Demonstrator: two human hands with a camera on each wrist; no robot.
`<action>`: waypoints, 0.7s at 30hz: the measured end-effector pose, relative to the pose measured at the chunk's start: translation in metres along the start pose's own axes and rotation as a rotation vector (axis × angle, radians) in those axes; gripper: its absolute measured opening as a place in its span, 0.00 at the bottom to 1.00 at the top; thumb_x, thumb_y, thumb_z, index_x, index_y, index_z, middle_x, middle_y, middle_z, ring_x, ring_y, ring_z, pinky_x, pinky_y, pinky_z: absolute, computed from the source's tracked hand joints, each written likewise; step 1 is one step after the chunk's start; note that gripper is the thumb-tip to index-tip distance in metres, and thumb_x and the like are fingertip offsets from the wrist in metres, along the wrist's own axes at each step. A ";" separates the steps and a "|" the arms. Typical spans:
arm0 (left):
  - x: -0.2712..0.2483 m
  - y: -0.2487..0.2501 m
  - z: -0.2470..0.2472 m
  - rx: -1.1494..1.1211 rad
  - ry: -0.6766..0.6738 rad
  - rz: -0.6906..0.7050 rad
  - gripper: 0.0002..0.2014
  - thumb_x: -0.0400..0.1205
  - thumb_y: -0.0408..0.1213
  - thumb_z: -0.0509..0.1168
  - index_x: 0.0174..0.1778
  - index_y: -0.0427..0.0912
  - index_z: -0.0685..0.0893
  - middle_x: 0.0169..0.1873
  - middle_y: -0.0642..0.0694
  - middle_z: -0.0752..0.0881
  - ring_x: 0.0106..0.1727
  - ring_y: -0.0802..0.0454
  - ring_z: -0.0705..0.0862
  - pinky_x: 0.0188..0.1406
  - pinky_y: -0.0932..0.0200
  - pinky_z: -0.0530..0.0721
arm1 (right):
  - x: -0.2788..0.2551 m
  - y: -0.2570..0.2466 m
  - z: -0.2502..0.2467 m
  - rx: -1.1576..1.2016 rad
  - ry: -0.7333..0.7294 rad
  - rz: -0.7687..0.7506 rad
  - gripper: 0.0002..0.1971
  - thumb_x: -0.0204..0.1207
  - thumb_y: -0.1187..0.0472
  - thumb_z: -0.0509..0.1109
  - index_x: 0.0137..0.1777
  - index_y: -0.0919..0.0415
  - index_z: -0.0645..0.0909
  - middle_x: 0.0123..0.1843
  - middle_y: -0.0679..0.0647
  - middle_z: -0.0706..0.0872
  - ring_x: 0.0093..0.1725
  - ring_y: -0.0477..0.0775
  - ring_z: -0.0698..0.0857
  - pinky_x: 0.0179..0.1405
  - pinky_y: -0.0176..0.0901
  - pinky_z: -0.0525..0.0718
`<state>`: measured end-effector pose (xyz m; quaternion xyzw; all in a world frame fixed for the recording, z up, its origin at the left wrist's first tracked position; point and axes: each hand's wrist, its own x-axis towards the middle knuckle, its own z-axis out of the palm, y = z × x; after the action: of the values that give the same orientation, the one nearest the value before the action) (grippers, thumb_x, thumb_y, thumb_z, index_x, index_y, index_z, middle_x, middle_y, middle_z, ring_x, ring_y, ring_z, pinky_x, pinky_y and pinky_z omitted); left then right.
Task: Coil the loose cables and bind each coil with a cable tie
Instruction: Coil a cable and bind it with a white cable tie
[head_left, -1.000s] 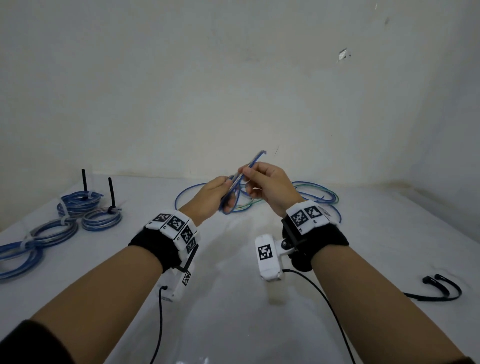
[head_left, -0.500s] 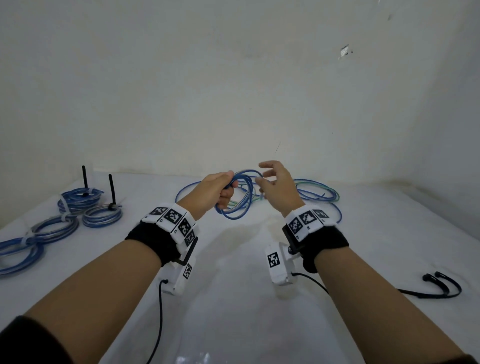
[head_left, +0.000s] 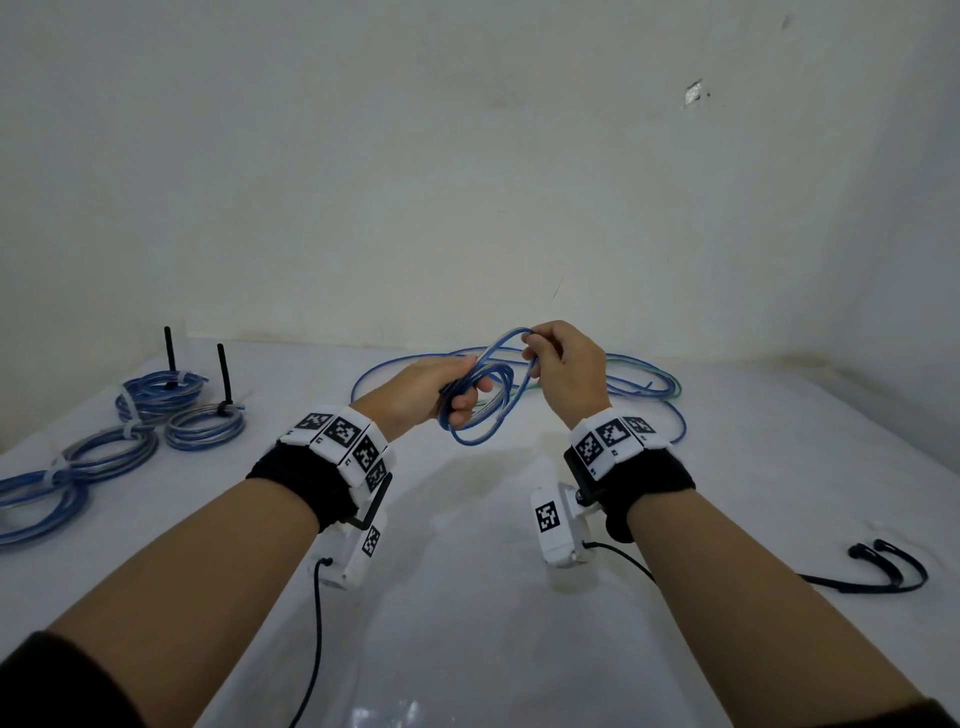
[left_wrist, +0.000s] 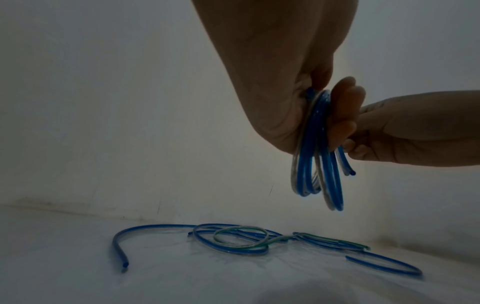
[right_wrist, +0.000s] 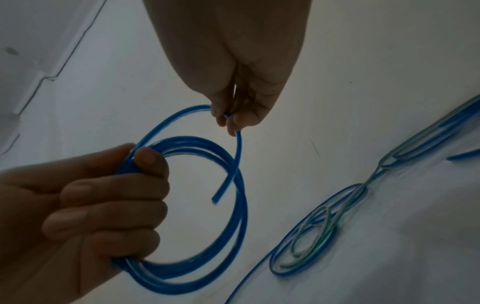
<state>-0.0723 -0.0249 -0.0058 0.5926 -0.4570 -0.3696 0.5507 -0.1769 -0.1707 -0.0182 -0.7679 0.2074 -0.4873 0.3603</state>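
My left hand (head_left: 457, 395) grips a blue cable coil (head_left: 485, 415) of several loops, held above the white table (head_left: 467, 597). In the right wrist view the same coil (right_wrist: 233, 205) hangs from the left hand's fingers (right_wrist: 109, 205). My right hand (head_left: 550, 353) pinches the last loop's free end (right_wrist: 228, 174) just right of the left hand and slightly higher. The left wrist view shows the coil (left_wrist: 319, 164) edge-on between both hands. Loose blue and green cables (head_left: 639, 384) lie on the table behind my hands.
Several bound blue coils (head_left: 156, 395) lie at the far left of the table, two with black tie tails (head_left: 169, 353) standing up. Black cable ties (head_left: 883, 571) lie at the right. A white wall rises close behind the table.
The right hand let go of the cable briefly, then took hold of its free end and lifted it up and rightward. The left hand kept hold of the coil, which gained another loop.
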 end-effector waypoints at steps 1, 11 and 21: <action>-0.001 0.002 0.000 0.012 0.000 0.004 0.19 0.89 0.42 0.46 0.41 0.38 0.78 0.21 0.50 0.69 0.22 0.52 0.71 0.28 0.64 0.72 | 0.000 0.002 0.000 -0.003 0.012 0.006 0.07 0.80 0.66 0.64 0.43 0.64 0.82 0.32 0.52 0.83 0.30 0.51 0.80 0.38 0.43 0.79; 0.010 0.015 0.005 -0.280 0.092 0.137 0.15 0.88 0.37 0.47 0.43 0.39 0.76 0.21 0.54 0.68 0.22 0.57 0.65 0.36 0.57 0.75 | -0.014 0.008 0.002 -0.002 -0.170 0.172 0.05 0.81 0.68 0.61 0.53 0.60 0.71 0.34 0.53 0.84 0.29 0.48 0.80 0.31 0.37 0.76; 0.019 0.020 0.009 -0.523 0.235 0.234 0.17 0.88 0.37 0.45 0.42 0.39 0.77 0.20 0.53 0.68 0.21 0.57 0.66 0.35 0.60 0.72 | -0.030 -0.011 0.006 0.401 -0.199 0.289 0.07 0.82 0.73 0.58 0.49 0.60 0.69 0.36 0.63 0.83 0.24 0.49 0.83 0.28 0.40 0.85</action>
<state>-0.0780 -0.0450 0.0143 0.4127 -0.3446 -0.3375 0.7726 -0.1847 -0.1413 -0.0298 -0.6878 0.1779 -0.3843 0.5896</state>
